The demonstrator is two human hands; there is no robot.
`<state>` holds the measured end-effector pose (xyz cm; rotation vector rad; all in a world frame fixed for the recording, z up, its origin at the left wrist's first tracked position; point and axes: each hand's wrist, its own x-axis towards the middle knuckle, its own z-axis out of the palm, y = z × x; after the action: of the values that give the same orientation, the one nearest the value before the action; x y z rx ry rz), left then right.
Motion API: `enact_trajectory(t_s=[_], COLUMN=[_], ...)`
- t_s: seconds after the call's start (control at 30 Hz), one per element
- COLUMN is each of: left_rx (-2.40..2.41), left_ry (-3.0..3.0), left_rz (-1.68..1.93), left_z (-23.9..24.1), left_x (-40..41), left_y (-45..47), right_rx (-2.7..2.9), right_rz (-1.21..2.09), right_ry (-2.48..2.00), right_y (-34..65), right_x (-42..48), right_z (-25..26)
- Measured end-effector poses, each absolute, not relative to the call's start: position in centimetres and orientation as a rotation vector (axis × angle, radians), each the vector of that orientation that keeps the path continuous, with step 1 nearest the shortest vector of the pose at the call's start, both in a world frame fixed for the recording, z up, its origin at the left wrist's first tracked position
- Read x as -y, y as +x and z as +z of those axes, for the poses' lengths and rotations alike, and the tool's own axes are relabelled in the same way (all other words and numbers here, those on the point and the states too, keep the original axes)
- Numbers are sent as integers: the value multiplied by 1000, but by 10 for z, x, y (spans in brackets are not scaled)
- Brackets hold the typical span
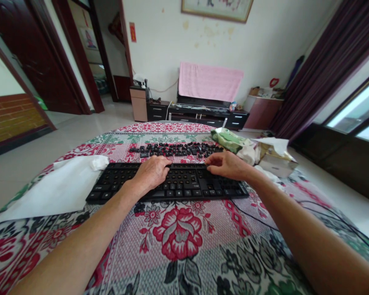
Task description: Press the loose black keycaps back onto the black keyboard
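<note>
A black keyboard (pixel 164 193) lies upside-right on the table, with many key positions bare and some caps still on its near rows. My left hand (pixel 153 170) rests across its middle, fingers bent over the far edge and gripping it. Over the far right part, my right hand (pixel 223 164) has thumb and fingertips drawn together in a pinch. Whatever is between them is too small to make out. Just past the keyboard, loose black keycaps (pixel 181 150) are spread in a band.
White paper (pixel 64 188) with a crumpled tissue (pixel 99 162) lies at left. A green packet (pixel 227 139), more tissue and a tissue box (pixel 276 157) stand at the far right. A black cable (pixel 255 217) trails rightward over the flowered tablecloth (pixel 181 233).
</note>
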<state>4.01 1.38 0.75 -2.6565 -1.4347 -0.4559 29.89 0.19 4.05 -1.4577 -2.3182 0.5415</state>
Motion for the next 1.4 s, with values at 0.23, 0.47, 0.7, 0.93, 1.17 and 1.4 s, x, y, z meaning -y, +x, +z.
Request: enact_trajectory(t_s=[0.23, 0.47, 0.7, 0.93, 1.17, 1.4], left_rx=[1432, 1415, 1409, 1413, 1412, 1422], left_ry=[-2641, -2652, -2636, -2638, -2652, -2641], left_rz=[-424, -428, -427, -437, -470, -456], left_z=[7, 6, 6, 5, 5, 6], left_x=[-14, -15, -15, -15, -15, -15], left_y=[40, 40, 39, 39, 40, 40], right_rx=[2380, 2367, 2412, 2558, 2602, 2521], right_rz=[912, 957, 976, 863, 671, 751], right_ry=[-1412, -1347, -1350, -1431, -1474, -1485], right_y=[316, 321, 318, 305, 300, 307], right_x=[11, 6, 7, 14, 16, 13], right_z=[47, 39, 40, 44, 39, 45])
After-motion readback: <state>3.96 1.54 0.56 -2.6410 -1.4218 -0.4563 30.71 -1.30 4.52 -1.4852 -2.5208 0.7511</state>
